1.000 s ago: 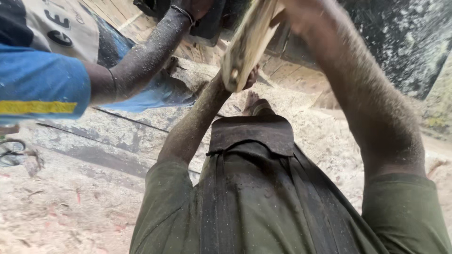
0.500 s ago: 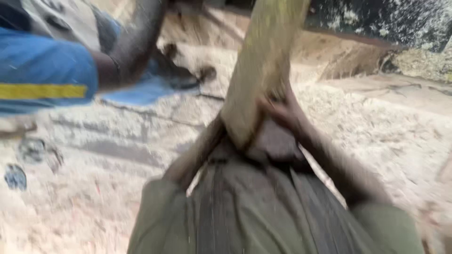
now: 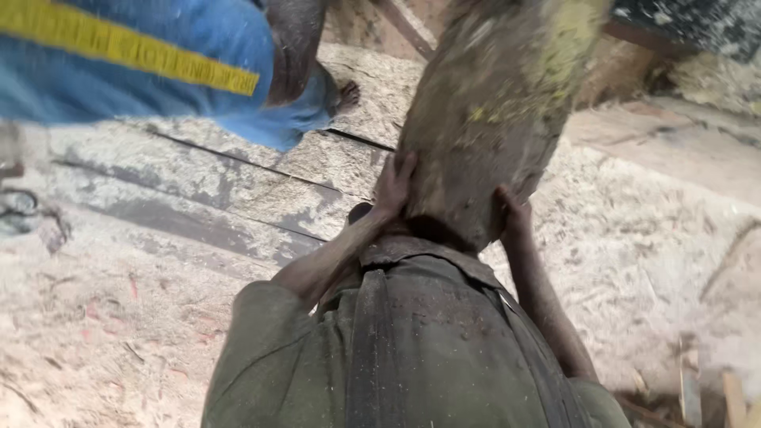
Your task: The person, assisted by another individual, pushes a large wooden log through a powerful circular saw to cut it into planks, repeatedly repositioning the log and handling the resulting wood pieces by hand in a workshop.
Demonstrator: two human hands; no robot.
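Step in hand: carrying a heavy wooden slab (image 3: 495, 119), its lower end clasped between both hands at chest height; my reading, from the way it tilts up and away from the body
Left hand (image 3: 394, 186): fingers spread flat and pressed against the slab's left edge, clamping rather than wrapping
Right hand (image 3: 511, 215): fingers curled onto the slab's right edge, closed against the wood; thumb not visible
Slab vs grip: the bottom end sits between the two palms, just above the collar of the dark green shirt (image 3: 412, 349); most of the length rises beyond the hands toward the upper right, so the weight hangs well ahead of the grip
Surface: bark-rough, grey-brown with yellow-green patches, blurred at the top
Next move calls for: a firm squeeze from both sides and a steady lean, since the load looks top-heavy; footing matters on the sawdust floor (image 3: 119, 333)
Nearby: another person in blue clothing with a yellow stripe (image 3: 127, 59) stands at upper left, bare foot (image 3: 345, 97) on flat boards (image 3: 238, 186)
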